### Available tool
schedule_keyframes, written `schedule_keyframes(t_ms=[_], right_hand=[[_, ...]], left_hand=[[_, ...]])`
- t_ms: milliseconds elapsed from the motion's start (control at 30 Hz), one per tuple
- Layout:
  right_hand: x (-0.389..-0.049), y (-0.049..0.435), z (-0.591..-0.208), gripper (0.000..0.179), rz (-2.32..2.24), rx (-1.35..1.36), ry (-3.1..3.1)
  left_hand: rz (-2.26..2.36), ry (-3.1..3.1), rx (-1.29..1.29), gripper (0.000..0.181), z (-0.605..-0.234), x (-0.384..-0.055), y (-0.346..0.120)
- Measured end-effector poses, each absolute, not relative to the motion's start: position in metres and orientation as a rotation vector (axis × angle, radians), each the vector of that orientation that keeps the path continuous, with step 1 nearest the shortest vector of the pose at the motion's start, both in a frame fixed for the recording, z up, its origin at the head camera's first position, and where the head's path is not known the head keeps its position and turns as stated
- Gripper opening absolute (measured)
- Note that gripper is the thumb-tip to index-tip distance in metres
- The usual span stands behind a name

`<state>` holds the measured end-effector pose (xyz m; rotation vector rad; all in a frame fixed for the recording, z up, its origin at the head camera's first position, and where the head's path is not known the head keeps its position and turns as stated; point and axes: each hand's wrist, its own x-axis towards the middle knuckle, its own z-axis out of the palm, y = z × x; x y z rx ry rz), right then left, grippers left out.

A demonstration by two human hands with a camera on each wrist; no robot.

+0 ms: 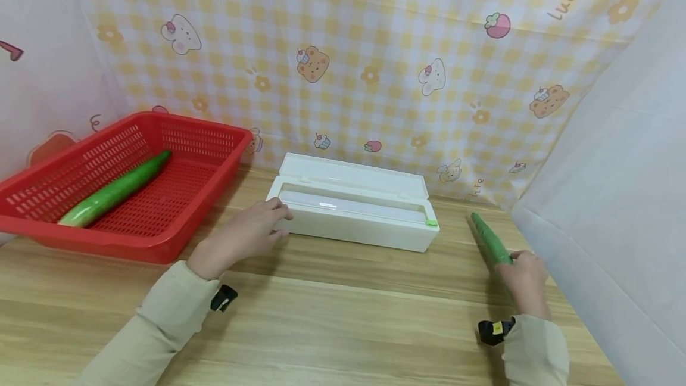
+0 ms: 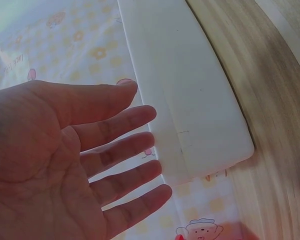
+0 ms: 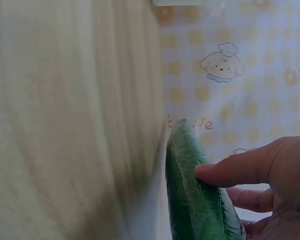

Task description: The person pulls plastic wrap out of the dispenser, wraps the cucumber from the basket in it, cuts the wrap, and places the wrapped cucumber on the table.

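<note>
**Right hand [image 1: 526, 276] holds a long, green, wrapped cucumber [image 1: 492, 240]; left hand [image 1: 246, 232] is spread beside a long white box [image 1: 354, 229]**

The right hand pinches the cucumber near its lower end, with the thumb on one side and the fingers on the other. Clear, shiny, crinkly film [image 3: 186, 155] covers it. The cucumber is on the right side of the light brown wooden table [image 1: 348, 320], well apart from the box. Its thin tip points away from the person. I cannot tell if it touches the wood.

The left hand holds nothing. Its fingers are nearly straight, with gaps between them. The fingertips are right by the left end of the box, but I cannot tell if they touch it.

The box's flat white lid [image 1: 354, 176] is up at the back. Inside lies a long pale roll [image 1: 348, 205], and a small bright green piece [image 1: 431, 223] sits at the right end.

On the left stands a red plastic basket [image 1: 161, 248] with little holes. A second green cucumber [image 1: 120, 190] lies slanted in it. Behind everything hangs a yellow and white checked cloth [image 1: 370, 34] with bears and strawberries.
</note>
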<state>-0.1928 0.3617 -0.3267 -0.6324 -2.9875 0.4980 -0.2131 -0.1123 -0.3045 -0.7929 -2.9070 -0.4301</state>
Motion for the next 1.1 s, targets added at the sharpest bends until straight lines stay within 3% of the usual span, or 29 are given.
schedule_keyframes(t_ms=[200,500,800,1100], right_hand=[[-0.195,0.357,-0.339,0.055,0.508,-0.626,-2.944],[-0.195,0.354,-0.341,0.071,0.65,-0.596,-3.021],[-0.197,0.351,-0.33,0.059,0.623,-0.465,-3.122],[-0.194,0.351,-0.326,0.06,0.683,-0.456,-3.132]], left_hand=[[-0.43,-2.916,-0.788,0.029,-0.304,-0.213,-0.112],[-0.406,-2.929,-0.79,0.029,-0.302,-0.212,-0.111],[-0.412,-2.936,-0.789,0.03,-0.302,-0.211,-0.112],[-0.424,-2.932,-0.796,0.03,-0.302,-0.211,-0.113]])
